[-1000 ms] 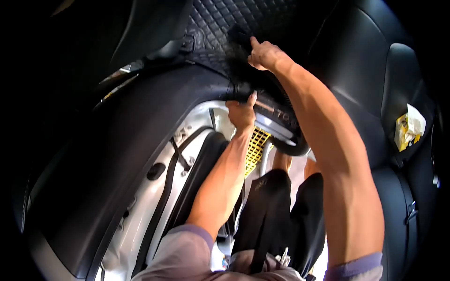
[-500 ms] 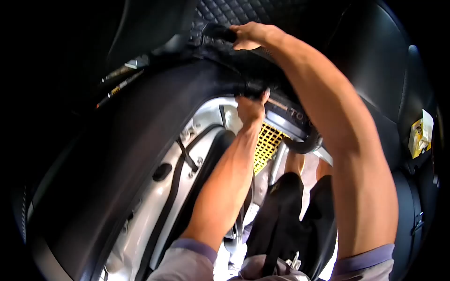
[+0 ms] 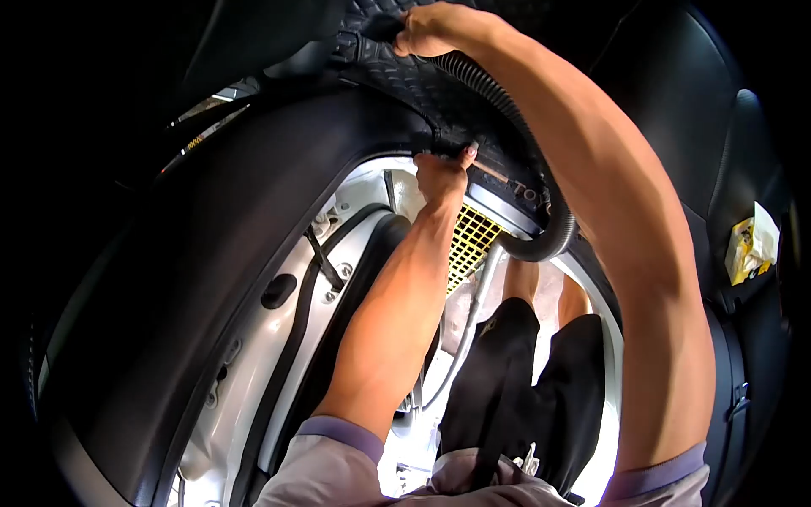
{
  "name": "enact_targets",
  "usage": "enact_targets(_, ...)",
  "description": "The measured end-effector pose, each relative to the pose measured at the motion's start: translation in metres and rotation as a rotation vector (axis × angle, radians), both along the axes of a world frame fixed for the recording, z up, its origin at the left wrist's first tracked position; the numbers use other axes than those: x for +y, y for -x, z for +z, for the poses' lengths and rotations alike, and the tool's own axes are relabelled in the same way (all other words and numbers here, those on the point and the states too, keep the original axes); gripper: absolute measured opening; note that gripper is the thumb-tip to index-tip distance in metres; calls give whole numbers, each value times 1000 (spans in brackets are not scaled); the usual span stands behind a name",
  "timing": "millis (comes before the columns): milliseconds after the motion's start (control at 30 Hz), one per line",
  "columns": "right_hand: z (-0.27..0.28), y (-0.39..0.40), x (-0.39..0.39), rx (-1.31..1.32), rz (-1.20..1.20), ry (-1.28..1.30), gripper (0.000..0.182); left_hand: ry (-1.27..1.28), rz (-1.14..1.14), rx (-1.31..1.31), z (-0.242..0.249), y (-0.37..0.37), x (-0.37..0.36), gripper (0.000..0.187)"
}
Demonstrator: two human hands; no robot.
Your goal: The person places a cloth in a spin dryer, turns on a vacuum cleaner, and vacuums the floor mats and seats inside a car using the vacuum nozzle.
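My right hand (image 3: 427,29) is at the top, reaching into the car's footwell, closed around the dark nozzle end of a vacuum hose. The ribbed black vacuum hose (image 3: 553,241) curves from there under my right forearm and bends over the door sill. My left hand (image 3: 443,176) is at the sill, its fingers curled over the near edge of the black quilted floor mat (image 3: 405,80), thumb pointing up. The exact grip of those fingers is partly hidden. Beside the left hand lies the metal sill plate (image 3: 498,207) with raised lettering behind it.
A dark door panel (image 3: 220,211) lies on the left, with the white door frame (image 3: 270,338) beside it. Below the sill is a yellow grating (image 3: 471,245). To the right are a black seat (image 3: 676,110) and a yellow-and-white packet (image 3: 752,245).
My right hand has moved farther into the footwell and left with the hose end, so more ribbed hose shows. My left hand stays at the sill; the view has shifted slightly.
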State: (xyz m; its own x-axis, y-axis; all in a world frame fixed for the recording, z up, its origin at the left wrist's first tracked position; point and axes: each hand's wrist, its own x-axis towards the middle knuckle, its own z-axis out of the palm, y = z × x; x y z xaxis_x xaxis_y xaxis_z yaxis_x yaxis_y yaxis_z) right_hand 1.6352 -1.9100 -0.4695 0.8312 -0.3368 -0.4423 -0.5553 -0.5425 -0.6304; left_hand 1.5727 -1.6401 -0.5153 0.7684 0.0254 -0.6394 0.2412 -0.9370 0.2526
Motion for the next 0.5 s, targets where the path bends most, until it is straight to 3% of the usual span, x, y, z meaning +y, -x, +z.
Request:
enact_targets(67, -9, -4, 17, 177, 140, -122, 44, -38, 23, -12, -23, -3, 10, 65)
enact_targets(100, -58, -5, 37, 169, 417, -93, 46, 9, -9, -8, -23, -4, 15, 66)
enact_targets(133, -6, 35, 56, 235, 56, -87, 45, 64, -42, -2, -27, -5, 14, 68)
enact_targets(233, 7, 62, 70, 362, 40, -84, 42, -52, 3, -44, -18, 1, 6, 71)
enact_targets(300, 25, 70, 53, 455, 478, -85, 45, -27, 33, -16, -9, -1, 1, 72)
enact_targets(333, 48, 80, 47, 558, 358, -131, 47, -6, 66, -6, -8, 1, 0, 72)
enact_targets(400, 48, 88, 29, 578, 589, -173, 48, -21, 63, -1, -13, -1, 2, 73)
enact_targets(467, 69, 85, 11, 613, 463, -270, 48, -32, 71, -8, -12, 1, 1, 74)
enact_targets(500, 67, 93, 0, 368, 505, -155, 46, 55, 92, 0, -2, 5, -1, 74)
